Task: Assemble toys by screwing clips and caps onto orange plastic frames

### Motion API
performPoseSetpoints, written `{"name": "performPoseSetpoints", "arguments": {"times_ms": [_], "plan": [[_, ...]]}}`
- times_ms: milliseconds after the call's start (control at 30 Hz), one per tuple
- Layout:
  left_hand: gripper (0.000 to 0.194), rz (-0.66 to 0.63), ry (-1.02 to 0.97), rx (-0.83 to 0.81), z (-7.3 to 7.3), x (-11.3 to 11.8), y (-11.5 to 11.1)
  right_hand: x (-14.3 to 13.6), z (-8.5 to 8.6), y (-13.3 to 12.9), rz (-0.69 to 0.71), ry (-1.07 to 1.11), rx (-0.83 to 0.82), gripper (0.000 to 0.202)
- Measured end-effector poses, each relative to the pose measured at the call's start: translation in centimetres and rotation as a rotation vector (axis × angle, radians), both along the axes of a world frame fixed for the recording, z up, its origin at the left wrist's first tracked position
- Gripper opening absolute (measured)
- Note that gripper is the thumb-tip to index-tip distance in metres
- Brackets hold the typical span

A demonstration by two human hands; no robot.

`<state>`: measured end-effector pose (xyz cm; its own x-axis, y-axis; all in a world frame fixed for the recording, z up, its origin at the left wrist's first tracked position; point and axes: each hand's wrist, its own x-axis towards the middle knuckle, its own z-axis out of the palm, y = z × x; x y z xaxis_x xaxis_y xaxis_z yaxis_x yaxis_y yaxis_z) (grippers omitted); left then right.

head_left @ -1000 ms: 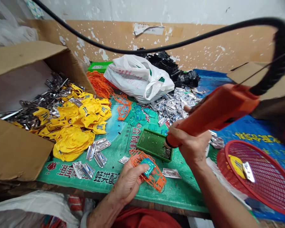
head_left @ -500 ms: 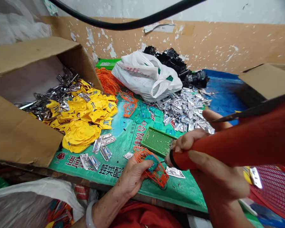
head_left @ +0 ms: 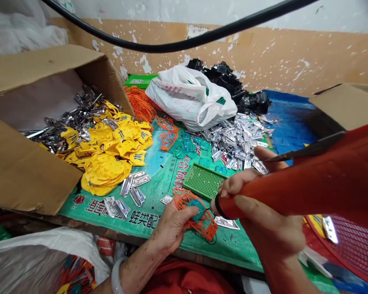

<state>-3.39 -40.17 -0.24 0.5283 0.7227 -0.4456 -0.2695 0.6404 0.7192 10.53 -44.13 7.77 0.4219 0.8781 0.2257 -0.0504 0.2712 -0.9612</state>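
Right now left hand (head_left: 171, 224) pinches teal piece (head_left: 195, 206) on orange frame (head_left: 206, 231) near counter (head_left: 233, 251) front edge, frame's long axis running back-left to front-right; right hand (head_left: 271, 222) grips red power tool (head_left: 300, 185), nose at frame's right side, contact unclear.
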Motion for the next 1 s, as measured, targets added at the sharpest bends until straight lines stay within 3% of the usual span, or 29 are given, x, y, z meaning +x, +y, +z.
{"name": "performPoseSetpoints", "arguments": {"times_ms": [400,467,567,633,1000], "plan": [[0.017,0.005,-0.070,-0.077,-0.9,0.1,-0.1,-0.1,0.2,0.1,0.063,0.066,0.037,0.008],[0.016,0.008,-0.072,-0.100,-1.0,0.1,-0.1,-0.3,0.2,0.2,0.063,0.091,0.070,0.016],[0.015,0.013,-0.057,-0.124,-0.9,0.2,-0.1,-0.4,0.1,0.1,0.046,0.120,0.089,0.048],[0.015,0.020,-0.059,-0.129,-0.7,0.2,-0.2,-0.5,-0.1,0.0,0.037,0.108,0.085,0.059],[0.018,0.012,-0.061,-0.104,-0.5,0.1,0.0,-0.5,-1.2,-0.1,0.050,0.010,0.106,0.055]]}}
